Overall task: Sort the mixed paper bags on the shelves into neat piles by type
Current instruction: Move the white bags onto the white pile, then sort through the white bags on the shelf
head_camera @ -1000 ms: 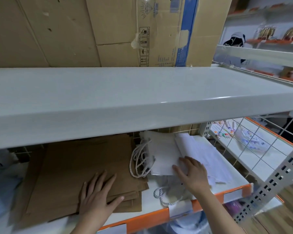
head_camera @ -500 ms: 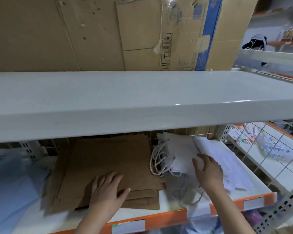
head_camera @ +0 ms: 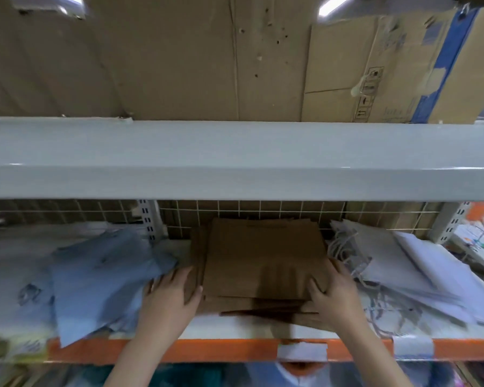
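The brown bags lie flat in one pile in the middle of the lower shelf, with their far edge near the wire grid at the back. The left hand rests against the left side of this pile, fingers straight and close together, thumb spread toward the pile. The right hand is at the right side of the pile, fingers straight along the edge and thumb lying on top of the bags; it presses the pile and does not curl around it. So the two hands hold the pile between them from both sides.

Just left of the left hand lie the blue bags, loose and not aligned, one corner hanging over the orange edge of the shelf. The fingers of the left hand touch them. Just right of the right hand are the white bags, spread like a fan, with their rope handles turned toward the brown pile and lying close to the right fingers. More cords lie in front of the white bags, but they are blurred.

The upper shelf crosses the whole view above the hands and covers the back of the lower shelf. Cardboard boxes stand on it. White labels are stuck on the orange edge.
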Action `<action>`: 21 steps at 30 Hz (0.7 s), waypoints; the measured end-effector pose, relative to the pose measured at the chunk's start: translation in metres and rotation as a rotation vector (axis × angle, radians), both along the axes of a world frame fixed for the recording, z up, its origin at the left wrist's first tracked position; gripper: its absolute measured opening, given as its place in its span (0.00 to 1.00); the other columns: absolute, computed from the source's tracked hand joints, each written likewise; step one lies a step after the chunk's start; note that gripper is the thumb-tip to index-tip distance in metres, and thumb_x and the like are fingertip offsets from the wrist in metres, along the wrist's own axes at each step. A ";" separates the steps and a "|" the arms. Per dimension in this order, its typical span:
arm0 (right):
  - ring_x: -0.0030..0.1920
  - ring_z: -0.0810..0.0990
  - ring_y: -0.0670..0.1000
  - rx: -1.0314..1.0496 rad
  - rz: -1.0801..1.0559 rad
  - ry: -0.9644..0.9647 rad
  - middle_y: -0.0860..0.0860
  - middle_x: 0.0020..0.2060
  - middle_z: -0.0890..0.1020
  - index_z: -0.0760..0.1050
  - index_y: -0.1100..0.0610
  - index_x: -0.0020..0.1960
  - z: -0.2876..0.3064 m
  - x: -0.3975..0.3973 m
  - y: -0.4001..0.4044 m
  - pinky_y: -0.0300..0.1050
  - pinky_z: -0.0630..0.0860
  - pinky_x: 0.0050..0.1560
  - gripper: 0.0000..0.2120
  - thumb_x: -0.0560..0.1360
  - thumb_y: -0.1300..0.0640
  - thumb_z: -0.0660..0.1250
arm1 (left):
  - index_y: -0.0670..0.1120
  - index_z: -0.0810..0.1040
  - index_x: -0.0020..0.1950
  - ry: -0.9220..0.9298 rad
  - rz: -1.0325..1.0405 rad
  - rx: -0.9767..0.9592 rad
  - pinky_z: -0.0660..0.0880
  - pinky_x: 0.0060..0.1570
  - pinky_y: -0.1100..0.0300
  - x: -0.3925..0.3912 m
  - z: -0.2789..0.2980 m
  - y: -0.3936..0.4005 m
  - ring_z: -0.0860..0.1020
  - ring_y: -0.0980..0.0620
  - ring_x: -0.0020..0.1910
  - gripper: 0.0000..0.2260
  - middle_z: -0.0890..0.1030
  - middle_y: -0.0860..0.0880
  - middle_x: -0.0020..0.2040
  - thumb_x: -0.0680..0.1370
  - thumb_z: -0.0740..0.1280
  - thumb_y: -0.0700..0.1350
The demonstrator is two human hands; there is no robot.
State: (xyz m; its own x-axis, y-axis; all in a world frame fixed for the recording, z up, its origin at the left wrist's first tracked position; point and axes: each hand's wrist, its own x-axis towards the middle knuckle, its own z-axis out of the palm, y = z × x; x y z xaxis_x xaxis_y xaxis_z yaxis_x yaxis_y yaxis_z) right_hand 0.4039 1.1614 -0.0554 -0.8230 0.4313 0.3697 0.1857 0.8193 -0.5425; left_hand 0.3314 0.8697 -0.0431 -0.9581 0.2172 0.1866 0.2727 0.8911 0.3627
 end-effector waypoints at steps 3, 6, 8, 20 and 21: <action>0.55 0.77 0.64 0.025 0.067 0.005 0.59 0.54 0.79 0.78 0.61 0.58 0.000 -0.006 -0.047 0.54 0.75 0.53 0.17 0.70 0.60 0.70 | 0.52 0.68 0.71 0.021 0.019 -0.011 0.66 0.66 0.52 -0.003 0.008 -0.042 0.71 0.47 0.66 0.22 0.74 0.50 0.67 0.79 0.61 0.56; 0.61 0.73 0.58 0.007 0.131 -0.078 0.53 0.60 0.77 0.74 0.54 0.64 0.003 -0.012 -0.093 0.53 0.73 0.59 0.20 0.72 0.55 0.66 | 0.50 0.74 0.67 0.055 0.052 -0.019 0.70 0.60 0.48 -0.004 0.014 -0.087 0.76 0.44 0.60 0.22 0.78 0.48 0.62 0.76 0.58 0.57; 0.63 0.72 0.53 -0.006 0.171 -0.100 0.50 0.62 0.75 0.72 0.51 0.67 0.005 -0.016 -0.124 0.52 0.72 0.61 0.20 0.74 0.52 0.64 | 0.48 0.77 0.62 0.085 0.066 -0.012 0.74 0.53 0.47 -0.005 0.013 -0.120 0.79 0.41 0.54 0.26 0.82 0.46 0.56 0.72 0.54 0.59; 0.65 0.71 0.50 -0.109 0.322 -0.074 0.46 0.62 0.73 0.72 0.50 0.65 -0.001 -0.032 -0.327 0.47 0.69 0.62 0.17 0.77 0.53 0.65 | 0.47 0.81 0.54 0.116 0.202 -0.038 0.76 0.48 0.46 0.009 0.010 -0.322 0.82 0.42 0.44 0.24 0.83 0.47 0.47 0.70 0.55 0.58; 0.66 0.70 0.49 -0.116 0.338 -0.091 0.45 0.63 0.72 0.71 0.49 0.65 -0.003 -0.034 -0.341 0.47 0.69 0.63 0.17 0.77 0.53 0.65 | 0.47 0.81 0.55 0.111 0.218 -0.032 0.75 0.49 0.46 0.010 0.009 -0.336 0.82 0.42 0.46 0.24 0.83 0.47 0.49 0.70 0.55 0.59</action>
